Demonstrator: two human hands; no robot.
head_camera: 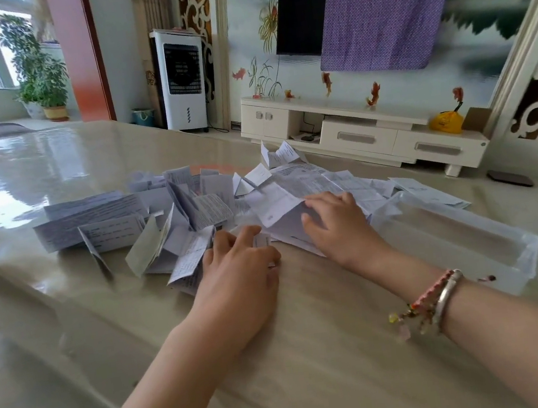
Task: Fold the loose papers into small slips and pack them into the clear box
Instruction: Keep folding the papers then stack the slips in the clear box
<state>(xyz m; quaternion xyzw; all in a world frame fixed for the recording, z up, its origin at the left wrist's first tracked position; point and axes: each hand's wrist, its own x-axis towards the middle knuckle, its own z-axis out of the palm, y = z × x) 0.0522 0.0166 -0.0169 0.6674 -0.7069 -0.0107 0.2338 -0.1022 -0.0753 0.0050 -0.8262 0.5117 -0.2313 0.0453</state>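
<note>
Papers lie heaped across the surface. Left hand pinches a small slip; right hand presses flat on a sheet. Clear box sits rightward, long axis running away, nearer the right hand.

Glossy, smooth surface, reflective sheen; thin creased printed papers; clear smooth plastic box; polished metal bangle.

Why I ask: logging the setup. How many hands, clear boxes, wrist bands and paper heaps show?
Hands: 2 (left hand, right hand)
Clear box: 1
Silver bangle: 1
Pink bracelet: 1
Paper heap: 1, sheets too overlapped to count
Small slip pinched by left hand: 1
Total: 7
</note>
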